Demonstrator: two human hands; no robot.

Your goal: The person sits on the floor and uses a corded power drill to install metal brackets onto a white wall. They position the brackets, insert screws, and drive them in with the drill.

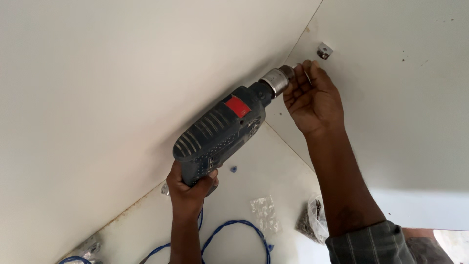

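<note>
My left hand grips the handle of a dark blue electric drill with a red patch on its body. The drill points up and to the right, its metal chuck close to the seam where two white panels meet. My right hand is closed around the front of the chuck, fingers pinching at the bit, which is hidden by the fingers. A small metal bracket is fixed to the white panel just above my right hand.
White panels enclose the space on the left, right and below. On the lower panel lie a blue cable, a clear plastic bag, a bag of screws and a small blue plug.
</note>
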